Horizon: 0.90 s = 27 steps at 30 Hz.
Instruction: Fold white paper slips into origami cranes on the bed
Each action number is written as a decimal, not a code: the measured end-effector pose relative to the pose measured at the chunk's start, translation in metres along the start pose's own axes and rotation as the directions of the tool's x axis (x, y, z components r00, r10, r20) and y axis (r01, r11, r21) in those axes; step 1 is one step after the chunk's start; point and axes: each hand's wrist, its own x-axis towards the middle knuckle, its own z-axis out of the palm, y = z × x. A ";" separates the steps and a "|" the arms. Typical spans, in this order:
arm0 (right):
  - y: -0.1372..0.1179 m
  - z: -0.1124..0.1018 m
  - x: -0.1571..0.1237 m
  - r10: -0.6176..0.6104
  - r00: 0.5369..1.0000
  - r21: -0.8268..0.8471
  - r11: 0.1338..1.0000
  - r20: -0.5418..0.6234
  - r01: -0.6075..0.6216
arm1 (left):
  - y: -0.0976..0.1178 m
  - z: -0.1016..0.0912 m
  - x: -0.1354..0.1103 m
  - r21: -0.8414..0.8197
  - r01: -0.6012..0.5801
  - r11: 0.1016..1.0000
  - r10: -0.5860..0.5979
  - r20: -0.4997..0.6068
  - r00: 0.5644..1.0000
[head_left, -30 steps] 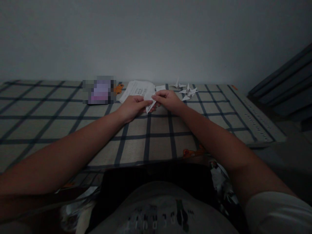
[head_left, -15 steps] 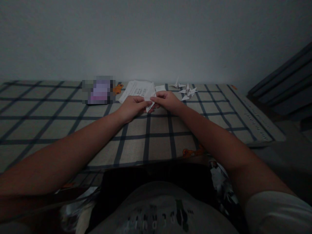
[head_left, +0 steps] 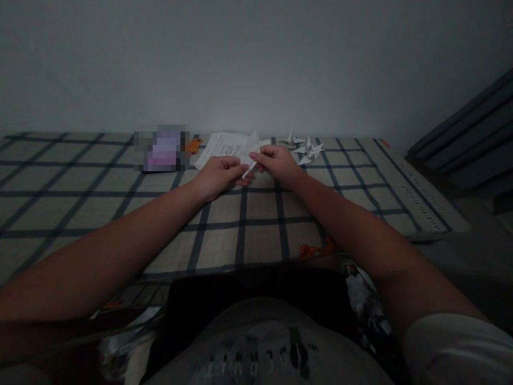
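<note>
A small folded piece of white paper (head_left: 250,151) is held between both hands over a checked cloth (head_left: 260,224). My left hand (head_left: 219,174) is closed and pinches the paper's lower point. Fingers of my right hand (head_left: 276,160) are closed on its upper part, and a pointed flap sticks up above them. The room is dim, so the folds are hard to make out.
A printed white sheet (head_left: 224,145) lies just beyond the hands. Two finished paper cranes (head_left: 308,149) stand at the back right near the wall. A blurred purple patch (head_left: 162,149) sits at the back left. The cloth's right edge drops off near a dark slatted object (head_left: 473,144).
The folded paper has been turned and raised a little; a pointed flap now sticks up above my right hand's fingers. Both hands stay in nearly the same spot.
</note>
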 end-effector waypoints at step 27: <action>-0.007 0.001 -0.003 -0.012 1.000 -0.107 0.994 -0.027 0.009 | 0.004 0.005 -0.005 0.072 0.006 0.997 -0.004 -0.027 1.000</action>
